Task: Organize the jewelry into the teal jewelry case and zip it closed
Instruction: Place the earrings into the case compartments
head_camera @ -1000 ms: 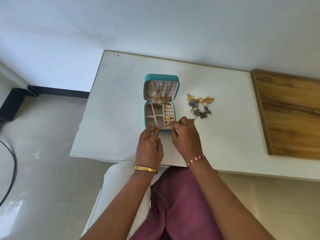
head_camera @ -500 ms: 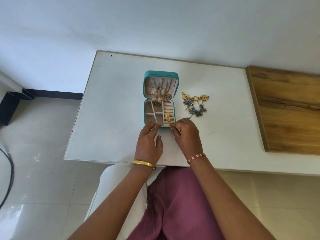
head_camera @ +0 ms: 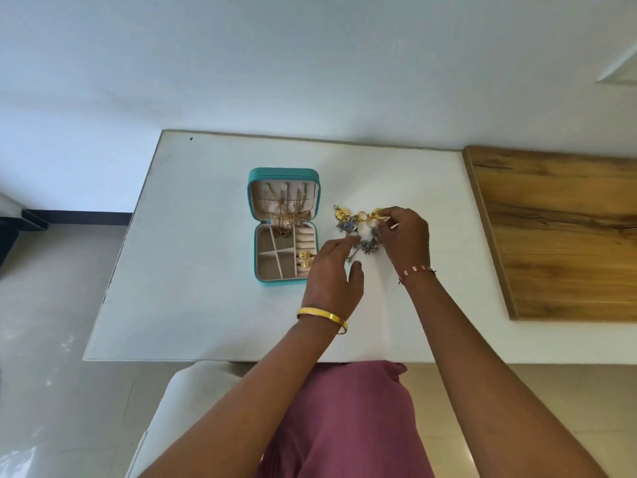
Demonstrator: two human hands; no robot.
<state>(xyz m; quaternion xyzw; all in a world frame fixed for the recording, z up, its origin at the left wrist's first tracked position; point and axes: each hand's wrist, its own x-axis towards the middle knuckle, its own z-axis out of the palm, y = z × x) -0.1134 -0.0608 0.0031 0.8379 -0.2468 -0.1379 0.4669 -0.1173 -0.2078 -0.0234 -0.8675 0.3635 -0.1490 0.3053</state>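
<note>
The teal jewelry case (head_camera: 283, 172) lies open on the white table (head_camera: 206, 305). Gold chains (head_camera: 286, 212) hang in its lid, and gold rings (head_camera: 305, 258) sit in the ring rolls of its base. To the right of the case is a pile of gold and grey-blue jewelry (head_camera: 348, 222). My left hand (head_camera: 331, 270) reaches in from below with fingers extended, its fingertips touching the pile's lower left. Over the pile's right side, my right hand (head_camera: 406, 239) curls its fingers and pinches a gold piece at the top right. It hides part of the pile.
A wooden board (head_camera: 558, 232) covers the table's right end. A white wall runs behind the table. The table's near edge is close to my lap, with a white seat (head_camera: 165, 408) below. Tiled floor lies to the left.
Both hands left the front edge of the case and moved right to the jewelry pile. The right hand has taken hold of a gold piece there.
</note>
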